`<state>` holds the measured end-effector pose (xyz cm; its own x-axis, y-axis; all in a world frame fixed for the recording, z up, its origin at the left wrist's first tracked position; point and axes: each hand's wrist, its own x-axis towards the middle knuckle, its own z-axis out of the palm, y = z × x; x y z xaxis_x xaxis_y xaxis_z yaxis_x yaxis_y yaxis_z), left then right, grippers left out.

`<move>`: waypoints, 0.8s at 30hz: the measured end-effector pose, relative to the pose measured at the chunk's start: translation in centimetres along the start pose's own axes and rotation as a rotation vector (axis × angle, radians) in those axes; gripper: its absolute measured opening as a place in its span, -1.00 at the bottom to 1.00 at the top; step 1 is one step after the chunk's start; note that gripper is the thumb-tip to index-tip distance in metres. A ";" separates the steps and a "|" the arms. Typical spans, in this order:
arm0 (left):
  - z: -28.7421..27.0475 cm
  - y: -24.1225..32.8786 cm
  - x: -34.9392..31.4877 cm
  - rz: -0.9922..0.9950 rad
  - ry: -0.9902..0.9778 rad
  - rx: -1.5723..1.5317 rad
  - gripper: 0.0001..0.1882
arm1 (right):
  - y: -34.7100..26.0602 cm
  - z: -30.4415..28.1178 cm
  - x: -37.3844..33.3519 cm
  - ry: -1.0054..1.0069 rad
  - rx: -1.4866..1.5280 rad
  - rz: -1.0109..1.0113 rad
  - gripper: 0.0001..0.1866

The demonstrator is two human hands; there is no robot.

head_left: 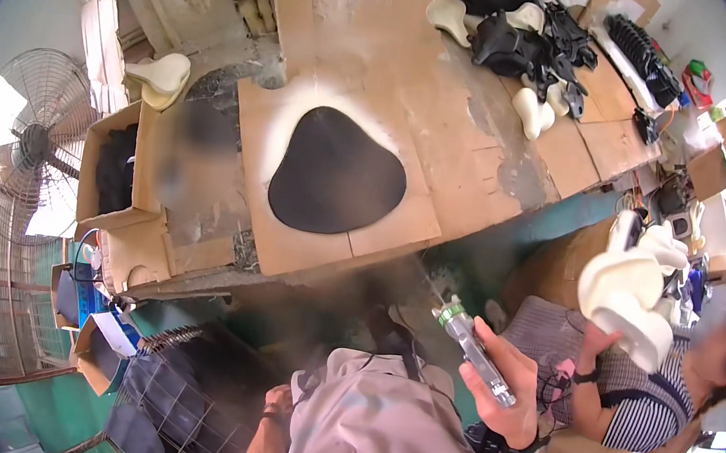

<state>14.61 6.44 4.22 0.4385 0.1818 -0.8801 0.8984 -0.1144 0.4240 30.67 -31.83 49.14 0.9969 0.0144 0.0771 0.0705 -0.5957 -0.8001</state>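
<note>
My right hand (502, 387) is wrapped round a spray gun (476, 356) with a grey body and a green ring near its nozzle. The nozzle points up and left toward the table, and a faint mist hangs before it. A black rounded-triangular sheet (338, 173), like a bicycle saddle cover, lies flat on a cardboard sheet (254, 148). Pale overspray rings its upper edges. The gun is apart from the black sheet, off the table's near edge. My left hand (277, 399) hangs low beside my beige clothing, away from the table; its fingers are too small and partly hidden to read.
Cream saddle-shaped foams (534, 113) and black saddle covers (520, 45) lie at the table's far right. A cardboard box (122, 172) with black pieces stands left, near a large fan (40, 138). At right, a co-worker (641, 410) holds cream foams (624, 298).
</note>
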 end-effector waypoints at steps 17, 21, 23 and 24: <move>0.1 8.6 3.9 0.051 0.095 -0.485 -0.58 | 3.4 -2.0 5.3 -0.095 -0.012 -0.023 -0.37; 0.4 9.6 4.7 0.016 0.098 -0.417 -0.57 | 3.9 -3.5 4.4 -0.252 -0.066 0.013 -0.36; 0.7 9.2 5.0 -0.030 0.073 -0.400 -0.58 | 3.8 -3.6 4.9 -0.186 -0.034 0.001 -0.35; 1.0 9.0 4.9 -0.056 0.048 -0.396 -0.59 | 3.5 -3.6 5.2 -0.146 -0.024 -0.001 -0.35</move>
<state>24.83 5.33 3.47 0.3809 0.2231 -0.8973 0.8565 0.2803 0.4333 35.94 -36.77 48.86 0.9913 0.1308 -0.0112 0.0723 -0.6149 -0.7853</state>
